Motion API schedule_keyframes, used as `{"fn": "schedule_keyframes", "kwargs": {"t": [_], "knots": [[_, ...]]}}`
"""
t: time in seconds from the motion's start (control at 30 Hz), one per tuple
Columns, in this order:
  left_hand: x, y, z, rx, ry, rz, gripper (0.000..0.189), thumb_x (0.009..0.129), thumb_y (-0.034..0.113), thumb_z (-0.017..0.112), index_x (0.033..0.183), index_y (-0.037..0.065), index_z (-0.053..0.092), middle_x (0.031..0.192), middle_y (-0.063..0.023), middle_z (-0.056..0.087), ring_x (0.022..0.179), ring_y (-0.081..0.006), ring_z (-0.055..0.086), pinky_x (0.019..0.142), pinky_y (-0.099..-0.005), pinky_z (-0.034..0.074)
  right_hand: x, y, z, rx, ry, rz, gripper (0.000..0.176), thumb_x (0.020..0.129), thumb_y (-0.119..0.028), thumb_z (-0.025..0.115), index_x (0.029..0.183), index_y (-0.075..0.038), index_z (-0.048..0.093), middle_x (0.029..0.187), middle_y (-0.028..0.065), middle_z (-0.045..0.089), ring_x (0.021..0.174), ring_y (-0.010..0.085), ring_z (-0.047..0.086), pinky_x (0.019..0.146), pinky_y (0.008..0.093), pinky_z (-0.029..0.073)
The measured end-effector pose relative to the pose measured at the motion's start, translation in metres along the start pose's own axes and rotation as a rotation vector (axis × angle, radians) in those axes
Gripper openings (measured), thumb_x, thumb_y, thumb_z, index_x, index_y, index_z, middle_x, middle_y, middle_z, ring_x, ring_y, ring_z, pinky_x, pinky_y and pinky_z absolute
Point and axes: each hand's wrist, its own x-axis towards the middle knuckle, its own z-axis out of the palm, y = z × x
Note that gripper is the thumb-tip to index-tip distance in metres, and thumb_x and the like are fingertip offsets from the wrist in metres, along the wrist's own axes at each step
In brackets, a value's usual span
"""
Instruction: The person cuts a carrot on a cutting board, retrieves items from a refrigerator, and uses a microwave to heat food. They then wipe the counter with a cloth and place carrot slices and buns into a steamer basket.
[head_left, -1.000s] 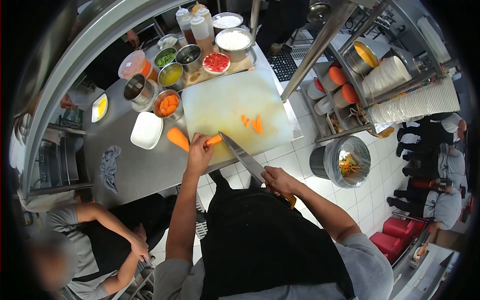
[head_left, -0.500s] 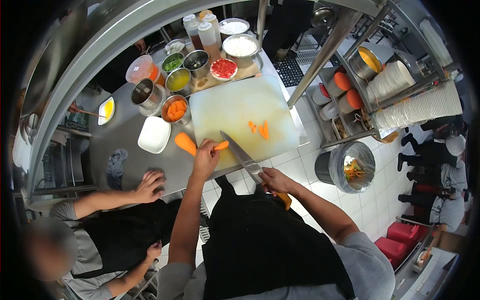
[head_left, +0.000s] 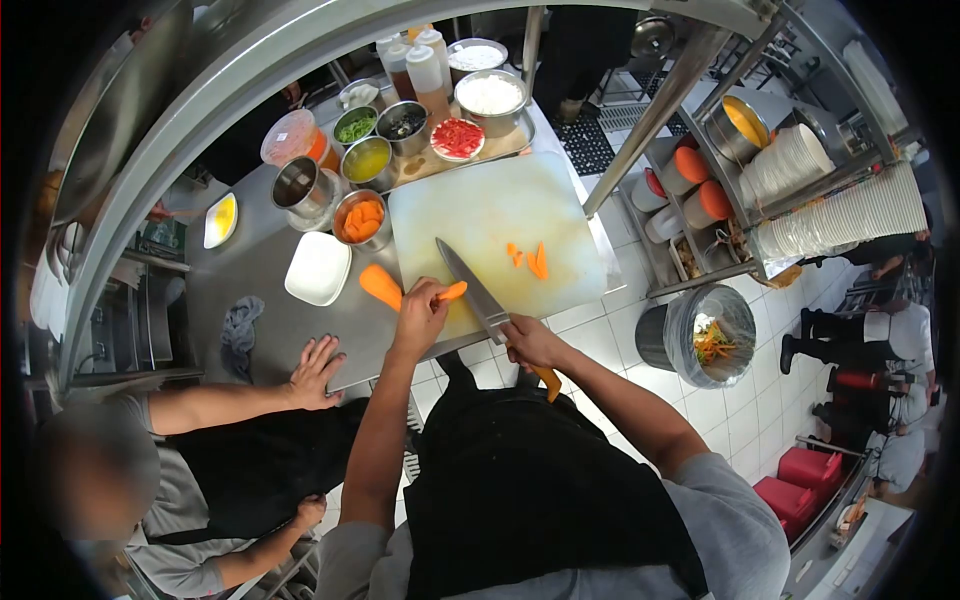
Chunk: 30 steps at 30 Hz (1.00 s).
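Observation:
My left hand (head_left: 422,316) is closed around a piece of carrot (head_left: 454,291) at the near left edge of the white cutting board (head_left: 470,205). In my right hand (head_left: 532,343) is a large chef's knife (head_left: 472,287) with an orange-yellow handle. Its blade slants over the board, tip pointing away and to the left, just right of the carrot piece. Several small cut carrot pieces (head_left: 538,262) lie on the right half of the board. A larger peeled carrot (head_left: 381,287) rests at the board's left edge, beside my left hand.
Left of the board are a square white dish (head_left: 318,269) and a metal container of carrot pieces (head_left: 361,220). Sauce bottles (head_left: 425,70) and filled containers stand behind. A co-worker's hand (head_left: 317,372) rests at the table edge, near a grey cloth (head_left: 240,325). A lined bin (head_left: 712,338) stands right.
My right hand and the knife have shifted slightly left, nearer the carrot piece in my left hand. The co-worker's fingers have spread out at the table edge. The view has shifted a little.

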Motion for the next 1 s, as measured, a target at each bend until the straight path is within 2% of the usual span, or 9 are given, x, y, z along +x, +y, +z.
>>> {"fn": "schedule_keyframes", "kwargs": {"t": [0.13, 0.2, 0.33, 0.43, 0.6, 1.0], "knots": [[0.000, -0.004, 0.001, -0.022, 0.001, 0.005, 0.019, 0.081, -0.008, 0.069, 0.099, -0.004, 0.065, 0.095, -0.0142, 0.062, 0.072, -0.0258, 0.063, 0.066, -0.0333, 0.051, 0.009, 0.000, 0.003, -0.025, 0.015, -0.057, 0.035, 0.108, -0.029, 0.037, 0.112, 0.004, 0.048, 0.066, 0.0094, 0.058, 0.041, 0.0145, 0.053, 0.039, 0.0295, 0.046], [-0.001, -0.006, 0.001, -0.028, 0.001, 0.011, 0.019, 0.080, -0.008, 0.069, 0.099, -0.004, 0.065, 0.094, -0.0142, 0.062, 0.072, -0.0257, 0.063, 0.066, -0.0334, 0.051, 0.012, -0.002, 0.005, -0.007, 0.055, -0.102, 0.035, 0.107, -0.027, 0.039, 0.097, 0.005, 0.048, 0.064, 0.0144, 0.060, 0.041, 0.0181, 0.055, 0.039, 0.0330, 0.048], [-0.004, -0.006, 0.002, -0.018, 0.020, 0.017, 0.020, 0.080, -0.007, 0.069, 0.099, -0.004, 0.066, 0.094, -0.0136, 0.062, 0.072, -0.0247, 0.063, 0.065, -0.0334, 0.051, 0.011, -0.011, 0.005, -0.040, 0.082, -0.077, 0.033, 0.106, -0.026, 0.040, 0.097, 0.006, 0.048, 0.062, 0.0139, 0.059, 0.041, 0.0181, 0.055, 0.039, 0.0333, 0.048], [-0.007, -0.008, 0.004, -0.029, 0.046, -0.003, 0.020, 0.080, -0.007, 0.069, 0.100, -0.004, 0.066, 0.094, -0.0131, 0.062, 0.071, -0.0235, 0.062, 0.065, -0.0331, 0.050, 0.002, -0.018, 0.005, -0.101, 0.070, -0.099, 0.033, 0.107, -0.027, 0.041, 0.103, 0.005, 0.048, 0.065, 0.0111, 0.059, 0.042, 0.0152, 0.055, 0.038, 0.0309, 0.047], [-0.008, -0.007, 0.001, -0.066, 0.048, 0.000, 0.020, 0.081, -0.007, 0.069, 0.100, -0.004, 0.065, 0.093, -0.0122, 0.061, 0.071, -0.0217, 0.060, 0.064, -0.0320, 0.050, -0.008, -0.023, 0.007, -0.136, 0.112, -0.081, 0.031, 0.105, -0.025, 0.047, 0.098, 0.006, 0.049, 0.062, 0.0104, 0.058, 0.043, 0.0163, 0.055, 0.038, 0.0315, 0.047], [-0.009, -0.011, 0.002, -0.078, 0.006, 0.029, 0.024, 0.083, -0.007, 0.066, 0.105, -0.003, 0.061, 0.095, -0.0120, 0.059, 0.071, -0.0217, 0.059, 0.065, -0.0311, 0.049, 0.000, -0.029, 0.015, -0.146, 0.158, -0.061, 0.030, 0.105, -0.023, 0.049, 0.092, 0.004, 0.047, 0.058, 0.0111, 0.057, 0.043, 0.0181, 0.056, 0.039, 0.0344, 0.048]]}}
